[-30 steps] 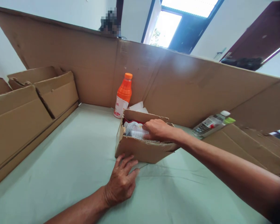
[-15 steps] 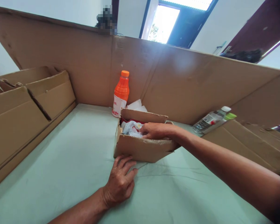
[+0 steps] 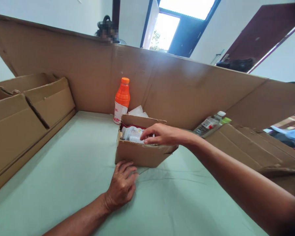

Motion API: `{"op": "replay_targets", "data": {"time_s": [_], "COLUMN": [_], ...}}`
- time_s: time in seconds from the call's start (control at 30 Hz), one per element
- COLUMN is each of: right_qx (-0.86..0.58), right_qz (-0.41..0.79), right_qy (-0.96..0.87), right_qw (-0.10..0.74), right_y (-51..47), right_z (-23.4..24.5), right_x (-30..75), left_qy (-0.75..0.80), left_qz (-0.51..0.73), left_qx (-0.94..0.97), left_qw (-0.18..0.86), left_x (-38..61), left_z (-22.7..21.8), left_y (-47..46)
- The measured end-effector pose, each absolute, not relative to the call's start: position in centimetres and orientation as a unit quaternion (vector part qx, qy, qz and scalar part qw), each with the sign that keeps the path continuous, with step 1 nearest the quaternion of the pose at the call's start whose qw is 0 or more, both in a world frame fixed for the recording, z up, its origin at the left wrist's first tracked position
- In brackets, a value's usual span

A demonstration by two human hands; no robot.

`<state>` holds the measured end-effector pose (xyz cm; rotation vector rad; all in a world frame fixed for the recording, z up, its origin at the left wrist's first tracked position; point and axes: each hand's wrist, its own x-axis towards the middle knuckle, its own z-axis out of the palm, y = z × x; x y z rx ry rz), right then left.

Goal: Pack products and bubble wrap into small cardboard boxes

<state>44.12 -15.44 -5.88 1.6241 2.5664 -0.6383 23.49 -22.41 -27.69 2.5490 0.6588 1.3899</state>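
Note:
A small open cardboard box (image 3: 140, 154) stands on the pale green tabletop. Inside it lies a whitish plastic bag (image 3: 131, 132), and a strip of dark red shows by the back wall. My right hand (image 3: 159, 133) hovers over the box opening, fingers loosely bent and parted, with no held thing visible between them. Whether its fingertips brush the bag I cannot tell. My left hand (image 3: 123, 180) rests on the table at the box's front lower edge, fingers spread, the fingertips at or very near the cardboard.
An orange bottle (image 3: 122, 100) stands behind the box, beside some white paper (image 3: 139, 111). Cardboard boxes (image 3: 49, 105) line the left side. At right, a clear bottle (image 3: 208, 124) leans by another cardboard piece (image 3: 243, 147). A tall cardboard wall (image 3: 182, 91) closes the back; a person's head shows beyond.
My right hand has risen from the bag inside the box, and its fingers have come apart. My left hand keeps its place by the box. The whole view has shifted slightly.

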Motion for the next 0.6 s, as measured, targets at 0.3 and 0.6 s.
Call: {"op": "replay_targets", "data": {"time_s": [0.3,0.6], "right_qx": [0.571,0.695], "right_qz": [-0.21,-0.066], "right_qy": [0.781,0.549], "right_qw": [-0.14,-0.46], "right_y": [-17.1,-28.3], "right_z": [-4.9,-16.9], "right_x": [45.9,51.3], "left_qy": [0.233,0.433], "left_qz": [0.503,0.535], "left_qx": [0.83,0.699], "left_qw": [0.053,0.197], "left_x": [22.4,19.4], "left_z": [-26.6,-24.2], "left_y": [-22.1,-19.8]}}
